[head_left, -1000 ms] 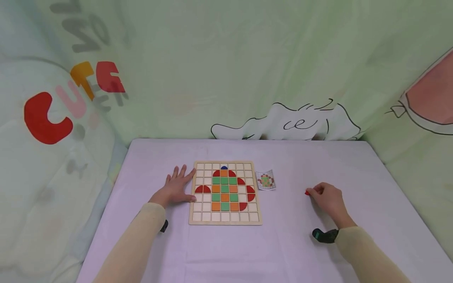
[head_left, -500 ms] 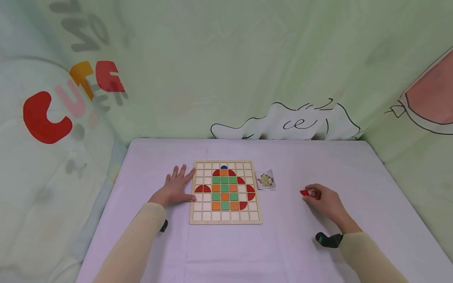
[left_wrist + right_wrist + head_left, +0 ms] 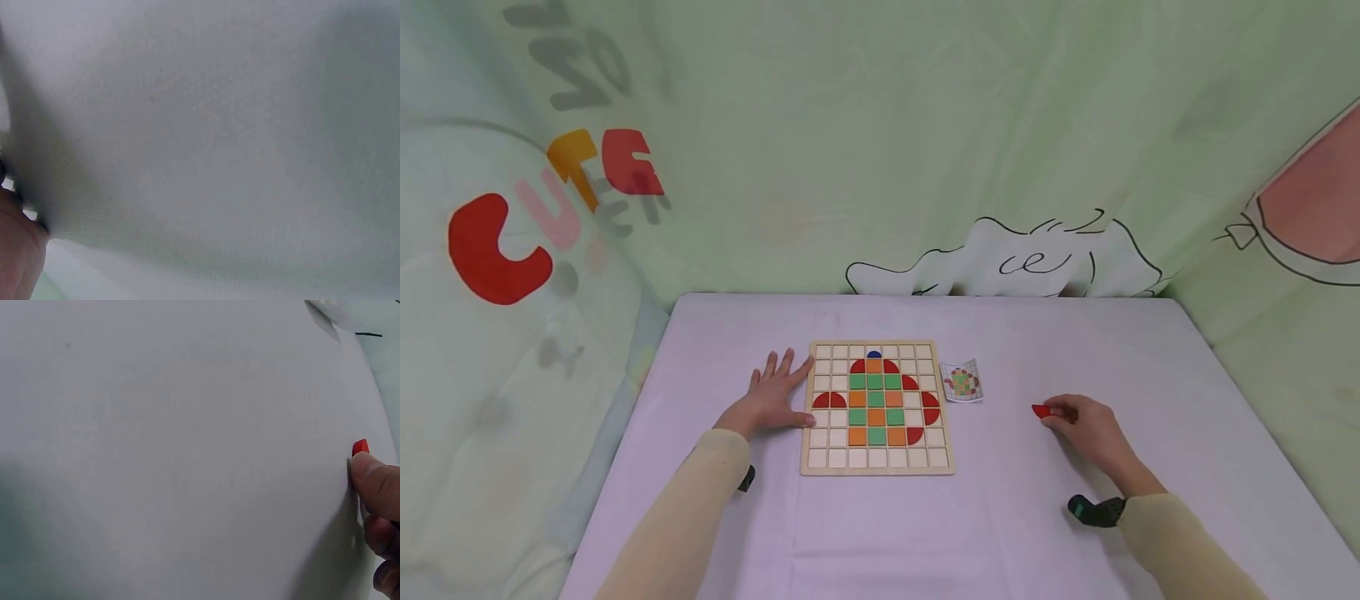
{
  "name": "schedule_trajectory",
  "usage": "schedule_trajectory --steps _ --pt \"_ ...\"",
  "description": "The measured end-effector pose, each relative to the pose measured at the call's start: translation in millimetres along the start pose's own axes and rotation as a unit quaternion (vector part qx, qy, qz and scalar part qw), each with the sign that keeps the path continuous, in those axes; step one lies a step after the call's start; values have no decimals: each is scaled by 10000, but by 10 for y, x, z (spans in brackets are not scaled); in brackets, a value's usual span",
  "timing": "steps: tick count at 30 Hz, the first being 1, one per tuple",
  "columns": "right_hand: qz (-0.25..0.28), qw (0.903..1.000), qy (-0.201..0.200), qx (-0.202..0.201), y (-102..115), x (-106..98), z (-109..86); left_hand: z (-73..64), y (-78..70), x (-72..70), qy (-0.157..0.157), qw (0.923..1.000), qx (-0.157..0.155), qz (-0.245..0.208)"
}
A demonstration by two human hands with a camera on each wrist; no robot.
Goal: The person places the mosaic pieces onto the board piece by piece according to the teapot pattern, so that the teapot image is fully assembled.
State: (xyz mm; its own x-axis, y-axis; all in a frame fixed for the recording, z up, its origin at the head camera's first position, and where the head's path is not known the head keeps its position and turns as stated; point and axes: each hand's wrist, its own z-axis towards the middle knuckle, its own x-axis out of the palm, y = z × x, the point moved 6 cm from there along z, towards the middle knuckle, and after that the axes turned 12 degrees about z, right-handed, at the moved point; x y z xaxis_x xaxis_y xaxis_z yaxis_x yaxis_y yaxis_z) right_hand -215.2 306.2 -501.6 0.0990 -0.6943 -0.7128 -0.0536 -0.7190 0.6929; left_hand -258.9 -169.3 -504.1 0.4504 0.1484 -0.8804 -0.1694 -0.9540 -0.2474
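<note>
In the head view a wooden grid board (image 3: 878,472) lies on the table. Green and orange square tiles fill its middle, with red quarter-circle tiles around them and a small blue piece at the top. My left hand (image 3: 765,402) is spread flat beside the board, thumb and a fingertip touching its left edge. To the right, my right hand (image 3: 1090,427) pinches a small red tile (image 3: 1041,411) between thumb and fingers. The right wrist view shows the end of that red tile (image 3: 360,447) past the thumb; its full outline is hidden.
Just right of the board lies a small printed card (image 3: 962,382) with a similar coloured pattern. The table (image 3: 880,533) has a pale lilac cloth. A green printed curtain (image 3: 880,150) hangs behind it. A dark device (image 3: 1096,510) sits at my right wrist.
My right hand has turned the red tile, so more of it shows, and shifted it slightly left. The left hand and the board stay put.
</note>
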Motion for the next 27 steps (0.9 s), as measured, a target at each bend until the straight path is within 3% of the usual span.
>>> schedule_trajectory --steps 11,27 --pt "120 9984 122 -542 675 270 46 -8 9 -11 -25 10000 44 38" --pt "224 9872 978 -1239 1682 1151 234 -5 -6 -4 -33 10000 32 79"
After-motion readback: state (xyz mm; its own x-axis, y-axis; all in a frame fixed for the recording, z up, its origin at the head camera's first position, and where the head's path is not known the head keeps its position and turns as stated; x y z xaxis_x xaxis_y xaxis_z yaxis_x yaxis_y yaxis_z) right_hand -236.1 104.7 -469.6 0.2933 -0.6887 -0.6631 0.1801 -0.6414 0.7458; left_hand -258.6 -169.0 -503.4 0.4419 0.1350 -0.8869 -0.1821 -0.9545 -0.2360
